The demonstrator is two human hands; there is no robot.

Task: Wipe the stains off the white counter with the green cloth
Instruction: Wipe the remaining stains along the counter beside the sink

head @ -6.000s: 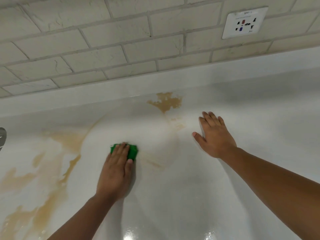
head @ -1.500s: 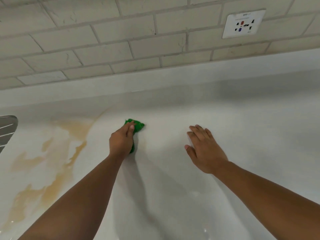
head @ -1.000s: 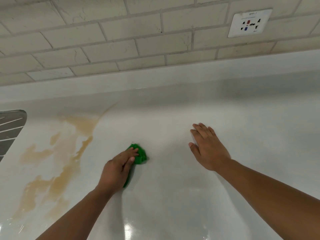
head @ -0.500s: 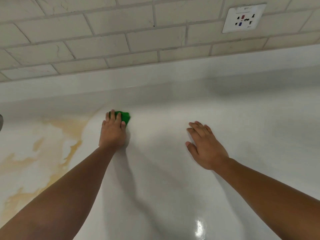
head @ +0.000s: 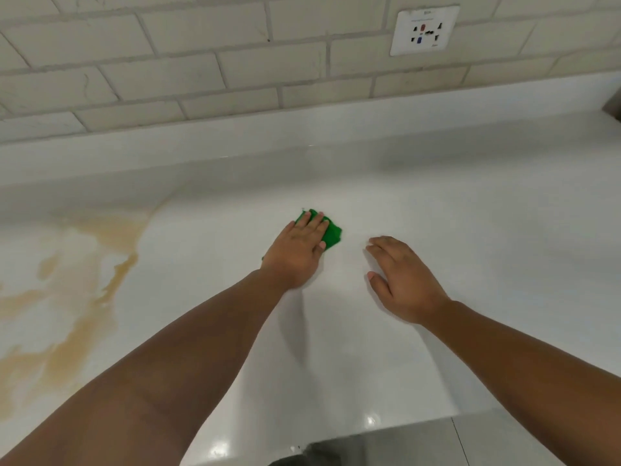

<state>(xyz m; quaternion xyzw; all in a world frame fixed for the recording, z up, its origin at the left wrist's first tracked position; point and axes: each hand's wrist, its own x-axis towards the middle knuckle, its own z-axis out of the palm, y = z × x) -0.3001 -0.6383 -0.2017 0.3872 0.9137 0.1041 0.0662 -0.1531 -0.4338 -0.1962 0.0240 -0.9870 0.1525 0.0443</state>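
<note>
My left hand (head: 297, 250) lies flat on the green cloth (head: 331, 234) and presses it onto the white counter (head: 470, 237) near the middle. The cloth shows only past my fingertips and to the right of the hand. Flat on the counter just right of the cloth rests my right hand (head: 401, 280), fingers spread, holding nothing. Brown stains (head: 87, 284) cover the counter's left part, well left of the cloth. The surface around both hands looks white.
A tiled wall (head: 201, 68) rises behind the counter's raised back ledge (head: 302, 136), with a white socket plate (head: 424, 30) at the upper right. The counter's front edge (head: 420, 423) runs along the bottom right, with grey floor below it.
My left hand slid the cloth to the right, closer to my right hand. The view has shifted, so the stains sit farther left and the counter's front edge shows.
</note>
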